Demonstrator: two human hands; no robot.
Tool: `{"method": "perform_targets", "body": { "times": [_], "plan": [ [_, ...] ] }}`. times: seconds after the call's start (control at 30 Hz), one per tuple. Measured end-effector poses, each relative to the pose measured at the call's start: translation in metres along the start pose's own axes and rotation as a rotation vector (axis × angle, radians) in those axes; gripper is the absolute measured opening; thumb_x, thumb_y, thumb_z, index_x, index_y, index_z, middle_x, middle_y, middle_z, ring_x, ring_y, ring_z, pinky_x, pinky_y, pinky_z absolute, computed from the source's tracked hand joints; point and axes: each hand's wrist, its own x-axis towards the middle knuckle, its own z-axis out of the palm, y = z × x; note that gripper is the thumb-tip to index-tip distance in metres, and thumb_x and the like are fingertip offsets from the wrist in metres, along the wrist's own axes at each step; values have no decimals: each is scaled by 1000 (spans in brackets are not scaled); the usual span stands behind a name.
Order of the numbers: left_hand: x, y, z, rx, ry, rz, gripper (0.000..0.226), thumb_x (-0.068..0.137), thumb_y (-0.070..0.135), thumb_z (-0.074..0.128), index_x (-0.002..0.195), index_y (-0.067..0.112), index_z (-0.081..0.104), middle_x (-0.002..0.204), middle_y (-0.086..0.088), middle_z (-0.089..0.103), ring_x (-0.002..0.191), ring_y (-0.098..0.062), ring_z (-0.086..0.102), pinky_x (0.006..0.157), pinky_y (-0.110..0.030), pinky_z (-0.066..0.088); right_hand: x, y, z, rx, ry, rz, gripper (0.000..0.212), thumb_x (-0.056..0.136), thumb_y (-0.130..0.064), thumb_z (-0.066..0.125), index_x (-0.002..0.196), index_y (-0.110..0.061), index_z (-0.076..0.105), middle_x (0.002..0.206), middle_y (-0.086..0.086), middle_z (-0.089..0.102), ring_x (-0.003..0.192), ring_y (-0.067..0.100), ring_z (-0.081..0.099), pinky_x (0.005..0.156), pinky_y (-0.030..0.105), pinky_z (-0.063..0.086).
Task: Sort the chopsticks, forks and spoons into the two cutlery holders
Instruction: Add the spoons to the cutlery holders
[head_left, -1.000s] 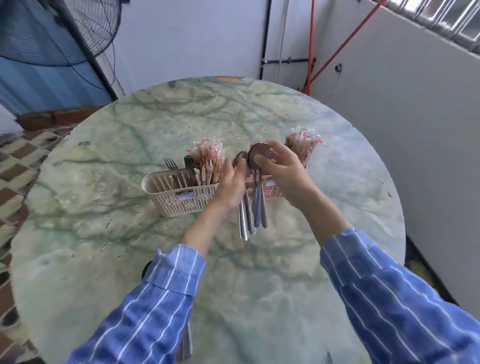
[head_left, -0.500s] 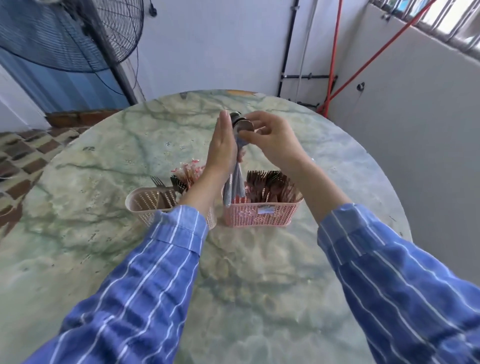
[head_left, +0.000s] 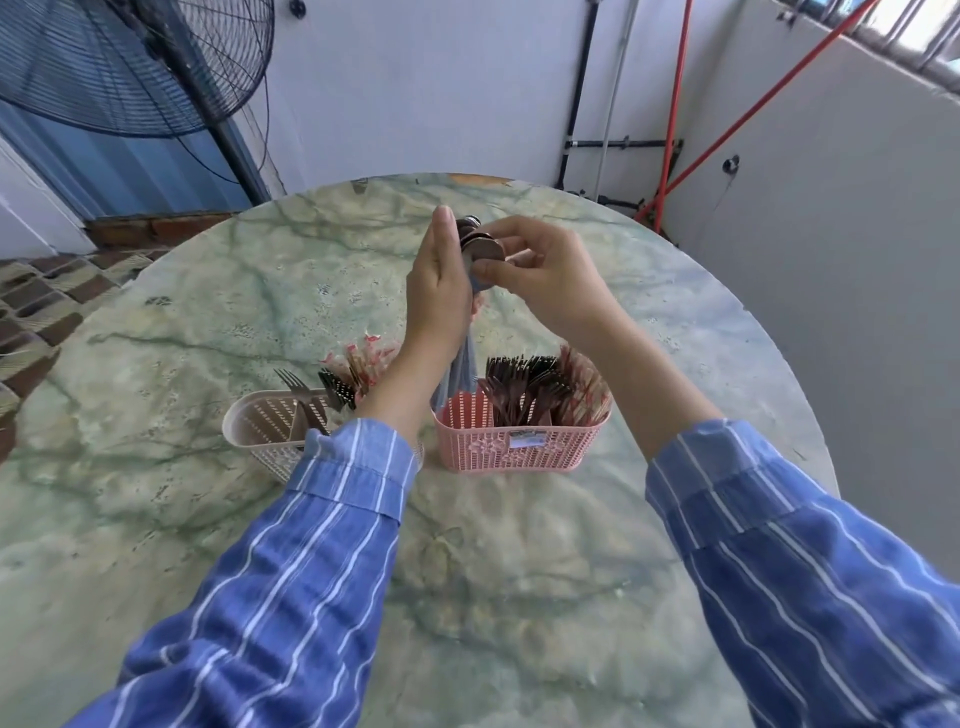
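– Both hands on one load?
– Yes. The left hand (head_left: 441, 296) wraps a bundle of steel spoons (head_left: 482, 245) near the necks, bowls up, directly above the pink perforated plastic holder (head_left: 519, 449). The right hand (head_left: 548, 278) pinches the topmost bowl between thumb and fingertips.
– How will they handle?
– Stiff and fairly heavy together, I judge, and smooth enough to slide against each other. Gripping at the necks, where they stack, seems safest. The handles appear to reach into the holder's left compartment.
– What's in the way?
– Dark metal forks (head_left: 519, 384) crowd the next compartment, with paper-wrapped chopsticks (head_left: 584, 387) at its right end. Left of the pink holder stands a beige perforated holder (head_left: 254, 421), partly behind the striped blue sleeve (head_left: 353, 467). Both rest on a green-veined marble table (head_left: 519, 571).
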Motion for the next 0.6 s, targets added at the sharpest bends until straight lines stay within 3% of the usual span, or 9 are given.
{"method": "perform_targets", "body": {
  "times": [0.1, 0.27, 0.33, 0.43, 0.6],
  "plan": [
    [-5, -12, 1, -62, 7, -14, 83, 88, 71, 24, 118, 0, 56, 81, -18, 66, 50, -12, 51, 43, -24, 38, 0, 8, 2, -25, -28, 14, 22, 80, -5, 73, 96, -20, 70, 91, 18, 70, 83, 41, 68, 82, 44, 56],
    [-19, -31, 8, -99, 65, -85, 93, 84, 75, 23, 119, -6, 53, 69, -9, 60, 49, -19, 52, 44, -28, 39, -8, 24, 3, -103, -48, 37, 21, 79, -8, 75, 98, -16, 72, 90, 17, 70, 80, 41, 65, 81, 53, 54],
    [-23, -33, 11, -131, 122, -88, 86, 86, 73, 24, 106, -4, 55, 72, -16, 60, 56, -30, 55, 48, -37, 43, -10, 24, 5, -100, -63, 34, 19, 79, -8, 76, 95, -18, 71, 88, 16, 71, 80, 42, 66, 81, 52, 54],
    [-23, -22, 14, -177, 150, -64, 56, 97, 57, 26, 77, 12, 53, 61, -2, 53, 50, -17, 48, 46, -28, 36, -11, 18, 4, -98, -63, 19, 18, 79, -11, 77, 94, -19, 71, 91, 17, 70, 78, 39, 66, 80, 48, 55],
    [-13, -13, 12, -165, 150, -35, 61, 101, 51, 21, 66, 7, 46, 47, -5, 45, 36, -20, 41, 38, -24, 32, -8, 10, 1, -73, -64, 19, 19, 79, -14, 78, 96, -18, 69, 90, 18, 67, 70, 20, 59, 71, 33, 50]
  ]
}}
